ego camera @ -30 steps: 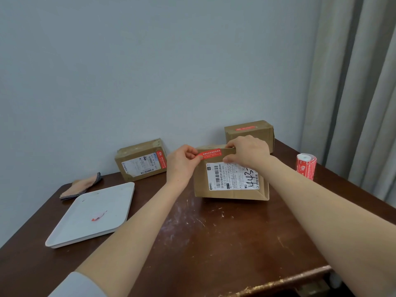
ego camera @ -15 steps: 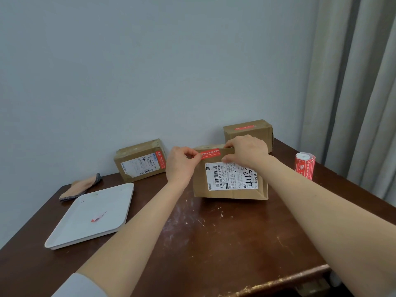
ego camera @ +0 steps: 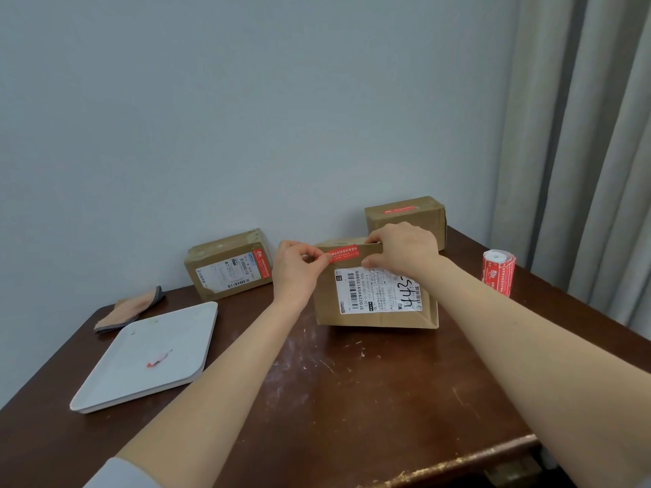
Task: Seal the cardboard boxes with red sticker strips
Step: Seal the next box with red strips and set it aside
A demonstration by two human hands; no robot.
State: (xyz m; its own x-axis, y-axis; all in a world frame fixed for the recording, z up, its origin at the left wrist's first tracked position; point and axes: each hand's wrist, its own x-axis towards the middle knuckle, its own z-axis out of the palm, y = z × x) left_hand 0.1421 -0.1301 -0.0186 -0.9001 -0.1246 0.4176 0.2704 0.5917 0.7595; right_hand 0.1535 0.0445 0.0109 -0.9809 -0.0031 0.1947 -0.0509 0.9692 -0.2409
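Head view, middle of the frame: where's your strip?

— The red sticker strip (ego camera: 343,253) runs left to right along the upper front edge of the labelled cardboard box (ego camera: 373,317). My left hand (ego camera: 296,269) pinches its left end between thumb and forefinger. My right hand (ego camera: 401,248) has its fingers curled over the box's top edge and covers the right end.

— Which hand presses it down?

— The left, I'd judge, smoothing rightward along the strip's length. I can't tell how much has stuck.

— And the box?

— Brown, standing on the table (ego camera: 352,399), white shipping label (ego camera: 380,294) facing me, a bottom flap splayed at lower right.
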